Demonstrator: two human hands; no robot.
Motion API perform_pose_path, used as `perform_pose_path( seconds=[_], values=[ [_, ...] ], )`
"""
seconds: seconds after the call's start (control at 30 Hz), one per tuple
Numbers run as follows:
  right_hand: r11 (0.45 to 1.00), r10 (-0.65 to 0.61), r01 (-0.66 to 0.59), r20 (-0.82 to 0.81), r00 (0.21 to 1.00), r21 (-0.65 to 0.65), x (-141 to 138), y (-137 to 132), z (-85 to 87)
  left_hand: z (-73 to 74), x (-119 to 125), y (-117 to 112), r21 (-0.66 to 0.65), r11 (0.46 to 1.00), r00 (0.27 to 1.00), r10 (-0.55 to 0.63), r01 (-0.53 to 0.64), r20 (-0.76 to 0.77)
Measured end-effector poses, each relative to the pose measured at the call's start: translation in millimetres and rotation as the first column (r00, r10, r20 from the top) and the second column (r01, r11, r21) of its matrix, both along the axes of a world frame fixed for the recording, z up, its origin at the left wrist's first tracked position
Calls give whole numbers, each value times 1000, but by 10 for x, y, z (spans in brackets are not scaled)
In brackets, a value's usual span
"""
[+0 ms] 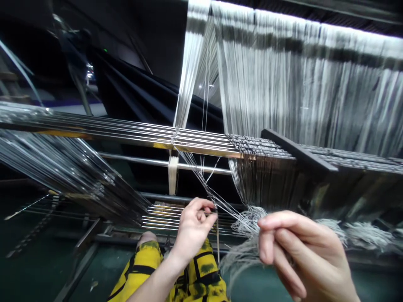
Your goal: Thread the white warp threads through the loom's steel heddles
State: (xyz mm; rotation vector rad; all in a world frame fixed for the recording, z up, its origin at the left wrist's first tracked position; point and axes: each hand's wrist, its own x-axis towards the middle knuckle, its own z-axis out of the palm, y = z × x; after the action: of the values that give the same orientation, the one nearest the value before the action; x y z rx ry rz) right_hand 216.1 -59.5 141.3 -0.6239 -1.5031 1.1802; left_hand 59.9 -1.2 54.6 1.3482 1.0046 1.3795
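Note:
My left hand (193, 228) is raised in the middle of the view, with its fingertips pinching a few fine pale warp threads (217, 201) that slant up to the metal shafts. A thin upright rod (218, 239), perhaps a reed hook, hangs just below those fingers. My right hand (299, 251) is at the lower right, with its fingers closed on a loose tuft of white warp threads (247, 224). The tuft's ends spill down below the hand.
Dense white warp threads (299, 75) hang at the upper right above a long bank of metal loom heddles (132, 134) and a black bar (296, 151). A steel rod (163, 161) runs below them. My yellow-and-black patterned clothing (201, 272) and a green floor (94, 272) lie beneath.

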Motion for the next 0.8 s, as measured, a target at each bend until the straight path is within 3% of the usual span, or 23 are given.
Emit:
perform_pose_path(
  seconds=[0.17, 0.23, 0.33, 0.4, 0.5, 0.57, 0.67, 0.73, 0.8],
  values=[
    [995, -100, 100, 17, 995, 31, 44, 6, -26, 46, -149, -49, 341, 930, 956, 214, -136, -203],
    [991, -137, 137, 11, 991, 11, 66, 13, -37, 73, -302, -138, 285, 947, 972, 192, -147, -135],
    [992, -128, 128, -17, 992, -24, 82, 26, -49, 128, -501, -232, 57, 998, 987, 3, -13, 163],
    [993, -114, 112, -35, 993, -48, 75, 35, -53, 148, -533, -240, 11, 999, 966, -49, 48, 255],
    [991, -106, 102, -44, 993, -86, 49, 39, -56, 123, -380, -179, 80, 992, 995, 98, -101, 34],
    [991, -98, 93, -44, 994, -96, 35, 30, -55, 88, -208, -112, 141, 975, 970, 191, -171, -147],
    [992, -99, 95, -38, 994, -86, 53, 1, -49, 65, -40, -41, 211, 969, 941, 186, -128, -283],
    [990, -118, 115, -33, 992, -75, 89, -7, -48, 76, -67, -46, 232, 969, 960, 144, -87, -240],
    [988, -138, 135, -38, 990, -81, 120, 11, -56, 96, -209, -83, 133, 991, 1000, 18, -16, -13]
  ],
)
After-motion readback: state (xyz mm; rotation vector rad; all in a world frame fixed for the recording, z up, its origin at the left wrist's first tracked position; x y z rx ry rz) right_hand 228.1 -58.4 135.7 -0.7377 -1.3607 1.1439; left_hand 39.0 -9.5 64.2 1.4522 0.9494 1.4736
